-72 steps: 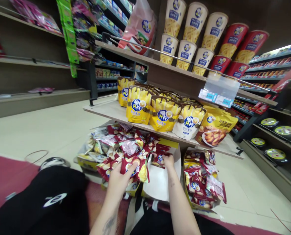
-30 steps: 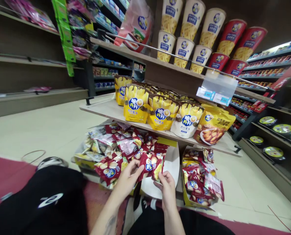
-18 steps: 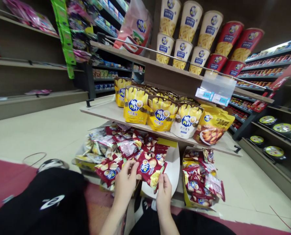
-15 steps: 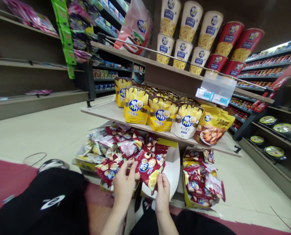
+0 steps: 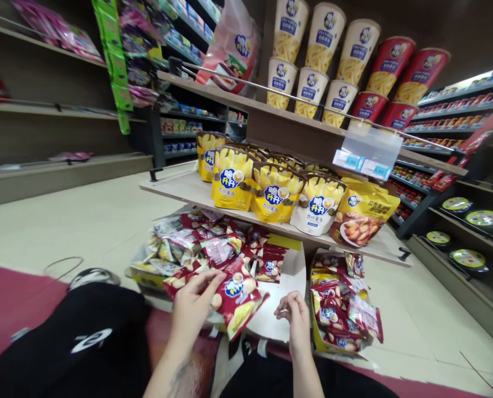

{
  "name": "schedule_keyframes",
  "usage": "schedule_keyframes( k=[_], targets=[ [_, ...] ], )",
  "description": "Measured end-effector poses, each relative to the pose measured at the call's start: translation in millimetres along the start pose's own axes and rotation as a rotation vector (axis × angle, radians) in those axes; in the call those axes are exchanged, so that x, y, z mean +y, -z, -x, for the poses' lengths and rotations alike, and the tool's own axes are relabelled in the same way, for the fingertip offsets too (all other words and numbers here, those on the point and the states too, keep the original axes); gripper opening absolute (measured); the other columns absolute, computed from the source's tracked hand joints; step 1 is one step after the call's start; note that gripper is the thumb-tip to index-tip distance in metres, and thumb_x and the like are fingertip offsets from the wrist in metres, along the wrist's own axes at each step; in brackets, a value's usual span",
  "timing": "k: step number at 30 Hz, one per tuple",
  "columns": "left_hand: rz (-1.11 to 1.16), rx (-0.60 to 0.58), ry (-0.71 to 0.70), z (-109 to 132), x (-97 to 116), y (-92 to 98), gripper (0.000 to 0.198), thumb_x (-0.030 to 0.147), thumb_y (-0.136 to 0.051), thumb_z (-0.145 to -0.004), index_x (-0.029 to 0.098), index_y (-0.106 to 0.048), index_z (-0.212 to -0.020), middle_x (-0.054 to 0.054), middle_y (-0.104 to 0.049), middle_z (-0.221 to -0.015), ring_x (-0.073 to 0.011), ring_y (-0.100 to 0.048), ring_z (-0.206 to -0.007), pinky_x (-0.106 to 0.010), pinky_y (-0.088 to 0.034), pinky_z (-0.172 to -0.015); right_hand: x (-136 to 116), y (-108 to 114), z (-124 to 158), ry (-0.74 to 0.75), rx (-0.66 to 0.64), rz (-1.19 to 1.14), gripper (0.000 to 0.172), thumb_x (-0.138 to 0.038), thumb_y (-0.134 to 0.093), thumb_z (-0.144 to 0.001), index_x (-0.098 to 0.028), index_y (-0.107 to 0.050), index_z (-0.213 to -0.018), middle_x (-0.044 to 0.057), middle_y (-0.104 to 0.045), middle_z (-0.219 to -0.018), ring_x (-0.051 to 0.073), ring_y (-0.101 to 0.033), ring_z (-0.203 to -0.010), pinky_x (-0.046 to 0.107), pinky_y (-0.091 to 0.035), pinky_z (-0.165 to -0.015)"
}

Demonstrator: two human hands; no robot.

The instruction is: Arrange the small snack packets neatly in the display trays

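The left hand (image 5: 200,296) pinches a glossy maroon, pillow-shaped foil packet (image 5: 243,292) near the white-lined cardboard box (image 5: 292,275); the right hand (image 5: 295,318), empty, curls loosely apart — a weak one-sided grip could drop it.

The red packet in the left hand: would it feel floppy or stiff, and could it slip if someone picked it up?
The red packet would probably flex, as it looks like thin, wrinkled film. Its glossy shine suggests it could be somewhat slippery. It seems likely to be light for its size, since the left hand alone supports it near one side.
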State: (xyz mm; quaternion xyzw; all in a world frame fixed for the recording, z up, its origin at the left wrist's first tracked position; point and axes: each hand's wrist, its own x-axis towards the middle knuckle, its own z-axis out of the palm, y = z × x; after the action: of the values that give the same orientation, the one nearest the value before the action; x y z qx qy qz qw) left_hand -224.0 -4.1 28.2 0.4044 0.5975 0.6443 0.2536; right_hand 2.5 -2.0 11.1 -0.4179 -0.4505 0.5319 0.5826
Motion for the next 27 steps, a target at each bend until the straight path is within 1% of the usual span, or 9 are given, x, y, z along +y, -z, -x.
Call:
schedule_keyframes(
  k=[2,4,6,8,11,13,16,20,27],
  targets=[
    [-0.043,-0.250,-0.053,2,4,-1.5,0.030,0.048,-0.071,-0.068,0.019,-0.074,-0.075,-0.006,-0.074,-0.080,-0.0223,-0.068,-0.078,-0.030,-0.054,-0.073,-7,0,4,-0.010,-0.057,0.037,0.032,-0.052,-0.059,-0.086,-0.021,-0.059,-0.084,0.002,-0.065,-0.080,0.016,-0.065,-0.079,0.024,-0.049,-0.065],
    [-0.086,-0.465,-0.083,8,10,-8.8,0.025,0.045,-0.071,-0.069,0.021,-0.075,-0.073,-0.005,-0.075,-0.077,-0.0218,-0.069,-0.076,-0.030,-0.055,-0.074,-11,-6,9,-0.018,-0.176,0.077,0.034,-0.050,-0.064,-0.084,-0.021,-0.062,-0.102,0.005,-0.069,-0.094,0.019,-0.065,-0.092,0.029,-0.051,-0.076],
    [-0.103,-0.553,-0.083,14,13,-17.4,0.024,0.044,-0.071,-0.071,0.022,-0.076,-0.076,-0.004,-0.075,-0.077,-0.0215,-0.069,-0.075,-0.030,-0.055,-0.074,-11,-15,12,-0.047,-0.299,0.109,0.038,-0.044,-0.071,-0.079,-0.021,-0.062,-0.108,0.006,-0.071,-0.098,0.021,-0.066,-0.091,0.032,-0.051,-0.079],
    [-0.110,-0.493,-0.071,15,13,-20.6,0.029,0.047,-0.068,-0.073,0.022,-0.077,-0.085,-0.005,-0.076,-0.084,-0.0218,-0.070,-0.077,-0.030,-0.055,-0.072,-9,-21,6,-0.049,-0.308,0.126,0.036,-0.041,-0.075,-0.076,-0.019,-0.065,-0.103,0.007,-0.072,-0.095,0.022,-0.068,-0.085,0.034,-0.052,-0.078],
    [-0.124,-0.211,-0.056,10,9,-9.6,0.042,0.055,-0.060,-0.078,0.020,-0.075,-0.098,-0.007,-0.075,-0.099,-0.0232,-0.069,-0.087,-0.031,-0.054,-0.078,-9,-17,-22,0.070,-0.035,0.198,0.035,-0.045,-0.070,-0.077,-0.016,-0.065,-0.096,0.009,-0.073,-0.093,0.023,-0.068,-0.083,0.035,-0.053,-0.077],
    [-0.124,-0.001,-0.007,4,6,3.2,0.049,0.059,-0.056,-0.080,0.018,-0.074,-0.101,-0.009,-0.075,-0.101,-0.0245,-0.068,-0.092,-0.032,-0.052,-0.082,-12,-7,-49,0.143,0.133,0.368,0.033,-0.046,-0.063,-0.080,-0.016,-0.065,-0.095,0.009,-0.072,-0.090,0.022,-0.067,-0.081,0.034,-0.052,-0.075],
    [-0.129,0.218,0.075,0,6,16.9,0.050,0.059,-0.053,-0.083,0.018,-0.073,-0.102,-0.008,-0.075,-0.097,-0.0249,-0.067,-0.094,-0.031,-0.051,-0.082,-12,4,-88,0.158,0.135,0.606,0.020,-0.037,-0.065,-0.075,-0.019,-0.067,-0.084,0.003,-0.069,-0.078,0.021,-0.063,-0.074,0.034,-0.049,-0.074],
    [-0.162,0.275,0.058,3,10,17.3,0.046,0.058,-0.052,-0.084,0.020,-0.074,-0.098,-0.006,-0.075,-0.095,-0.0237,-0.067,-0.091,-0.029,-0.050,-0.083,3,0,-119,0.107,0.063,0.649,0.006,-0.024,-0.066,-0.066,-0.022,-0.068,-0.071,0.000,-0.067,-0.070,0.020,-0.061,-0.071,0.034,-0.047,-0.077],
    [-0.156,0.263,0.056,4,18,10.0,0.048,0.059,-0.050,-0.083,0.019,-0.073,-0.096,-0.006,-0.074,-0.090,-0.0243,-0.066,-0.090,-0.031,-0.049,-0.082,46,-11,-131,0.008,0.121,0.540,0.015,-0.029,-0.059,-0.069,-0.019,-0.062,-0.080,0.003,-0.067,-0.078,0.019,-0.063,-0.075,0.030,-0.051,-0.070]
  ],
)
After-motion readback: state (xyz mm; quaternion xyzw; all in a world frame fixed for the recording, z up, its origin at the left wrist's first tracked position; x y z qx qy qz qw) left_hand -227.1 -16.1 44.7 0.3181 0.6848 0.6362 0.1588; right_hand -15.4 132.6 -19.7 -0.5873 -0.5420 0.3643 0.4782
